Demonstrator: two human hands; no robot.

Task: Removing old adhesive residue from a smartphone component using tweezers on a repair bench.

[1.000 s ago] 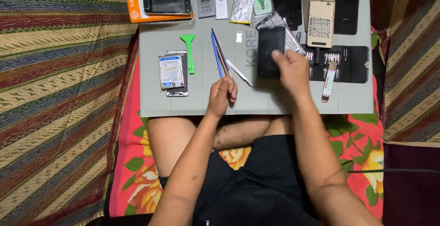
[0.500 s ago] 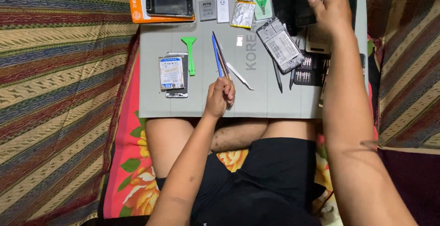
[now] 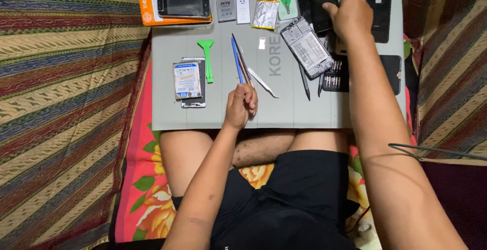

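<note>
My left hand (image 3: 242,104) rests on the near part of the flat grey work mat (image 3: 172,113), fingers curled shut around the lower ends of two slim rods: a blue plastic pry stick (image 3: 236,60) and a darker thin tool (image 3: 244,65) lying against it. Both rods point away from me across the mat. My right hand (image 3: 351,18) reaches to the far edge, fingers closed over the glossy black phone panel (image 3: 322,1), a flat rectangle at the mat's far side. Just beside it lies an opened phone frame (image 3: 307,47), grey metal, set at a slant. Bent steel tweezers (image 3: 264,83) lie near my left hand. A green plastic spudger (image 3: 207,57) and a white-labelled battery (image 3: 186,79) lie further left.
</note>
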